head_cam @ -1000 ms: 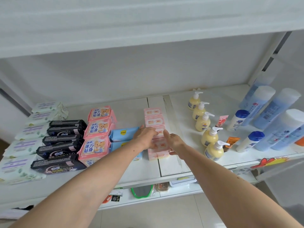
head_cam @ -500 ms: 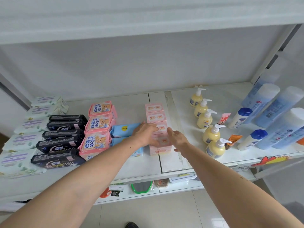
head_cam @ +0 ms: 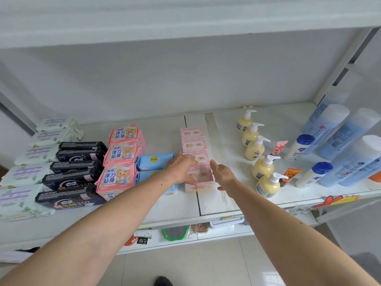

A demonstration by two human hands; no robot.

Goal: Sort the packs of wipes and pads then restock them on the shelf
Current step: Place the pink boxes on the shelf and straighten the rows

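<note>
There was a single view, from a wide-angle camera worn on the person's head. It looked forward and down onto a white shelf [head_cam: 171,205] from in front of its front edge, close enough that both forearms reached in from the bottom corners toward the middle of the frame. The board above ran across the top, bowed by the lens. Below the shelf's edge, a lower shelf and tiled floor [head_cam: 195,267] showed. No second view overlapped it.

Front blue pack [head_cam: 173,187] mostly behind left forearm (label unreadable); nearest pink pack [head_cam: 201,178] blurred.
</note>
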